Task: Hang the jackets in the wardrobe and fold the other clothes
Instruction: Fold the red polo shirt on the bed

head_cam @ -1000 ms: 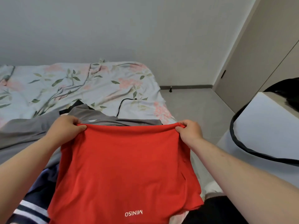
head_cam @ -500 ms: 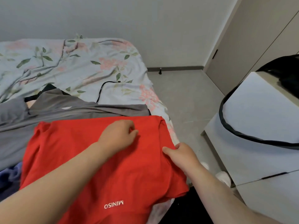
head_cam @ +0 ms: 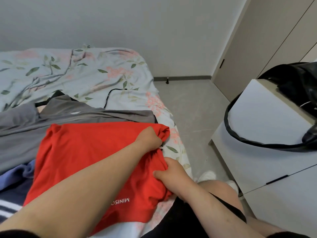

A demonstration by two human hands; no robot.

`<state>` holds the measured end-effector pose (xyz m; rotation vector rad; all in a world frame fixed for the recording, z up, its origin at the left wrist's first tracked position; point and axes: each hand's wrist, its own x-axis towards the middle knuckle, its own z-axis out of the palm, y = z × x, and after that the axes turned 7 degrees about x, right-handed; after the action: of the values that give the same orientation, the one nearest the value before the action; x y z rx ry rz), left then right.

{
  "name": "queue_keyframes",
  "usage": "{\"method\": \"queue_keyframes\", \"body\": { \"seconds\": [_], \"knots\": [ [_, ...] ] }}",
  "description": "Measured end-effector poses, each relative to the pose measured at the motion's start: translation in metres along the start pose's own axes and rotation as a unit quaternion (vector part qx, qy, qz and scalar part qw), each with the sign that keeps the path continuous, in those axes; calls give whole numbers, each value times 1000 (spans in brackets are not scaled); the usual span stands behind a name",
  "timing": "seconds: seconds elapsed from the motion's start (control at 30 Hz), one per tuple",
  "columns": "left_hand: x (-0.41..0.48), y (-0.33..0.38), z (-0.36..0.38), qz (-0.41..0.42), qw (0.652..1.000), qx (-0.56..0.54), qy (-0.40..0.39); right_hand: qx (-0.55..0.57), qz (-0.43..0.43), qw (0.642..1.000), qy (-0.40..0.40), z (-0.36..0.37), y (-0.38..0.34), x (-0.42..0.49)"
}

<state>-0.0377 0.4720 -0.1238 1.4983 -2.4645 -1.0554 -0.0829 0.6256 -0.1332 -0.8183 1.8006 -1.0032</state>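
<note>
While your left arm reaches across the red T-shirt (head_cam: 82,160), your left hand (head_cam: 149,140) has its fingers curled into the cloth at the shirt's far right corner, right beside a bunched sleeve. Your right hand (head_cam: 169,174) sits just nearer to you and grips a gathered fold on the shirt's right side, thumb on top of the fabric; the two hands are close together but not touching. You have the shirt spread over the near right part of the bed (head_cam: 85,74), its right side running along the bed's right edge. White lettering shows close to its near hem, partly hidden by your left forearm. A grey garment (head_cam: 85,117) lies flat just beyond the shirt, toward the far edge, and the shirt's far side overlaps it. At the shirt's left, near the bed's near edge, you can see a blue garment (head_cam: 17,174) and, nearer still, a navy striped garment (head_cam: 10,200). A black cord (head_cam: 109,97) curves over the floral sheet past the grey one. Off the bed's right edge, your white shoes (head_cam: 206,175) stand on the floor (head_cam: 193,103), a white cabinet (head_cam: 257,117) carries a black bag (head_cam: 300,93) whose strap hangs down its side, and the wardrobe (head_cam: 257,40) stands closed in the far right corner of the room.
</note>
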Motion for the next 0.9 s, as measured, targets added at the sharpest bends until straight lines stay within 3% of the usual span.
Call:
{"method": "queue_keyframes", "body": {
  "seconds": [0.1, 0.23, 0.47, 0.63, 0.7, 0.77, 0.83, 0.9],
  "knots": [
    [-25, -16, -40, -16, 981, -194, 18, 13, -54, 998, -11, 24, -22, -12],
    [-51, -66, -100, -77, 963, -243, 83, 13, -126, 991, -50, 76, -60, -22],
    [-90, -185, -171, -159, 942, -241, 170, -30, -176, 973, -143, 187, -100, -27],
    [-100, -233, -177, -184, 945, -157, 221, -11, -111, 961, -253, 214, -88, -37],
    [-111, -236, -167, -190, 939, -130, 256, 53, -77, 968, -233, 196, -78, -36],
    [-137, -232, -151, -193, 924, -143, 296, 83, -65, 985, -135, 167, -64, -28],
    [-172, -233, -129, -189, 916, -130, 329, 59, -54, 996, -34, 141, -45, -22],
    [-206, -236, -103, -205, 923, -102, 310, -3, -12, 999, -40, 132, -30, -25]
  ]
}}
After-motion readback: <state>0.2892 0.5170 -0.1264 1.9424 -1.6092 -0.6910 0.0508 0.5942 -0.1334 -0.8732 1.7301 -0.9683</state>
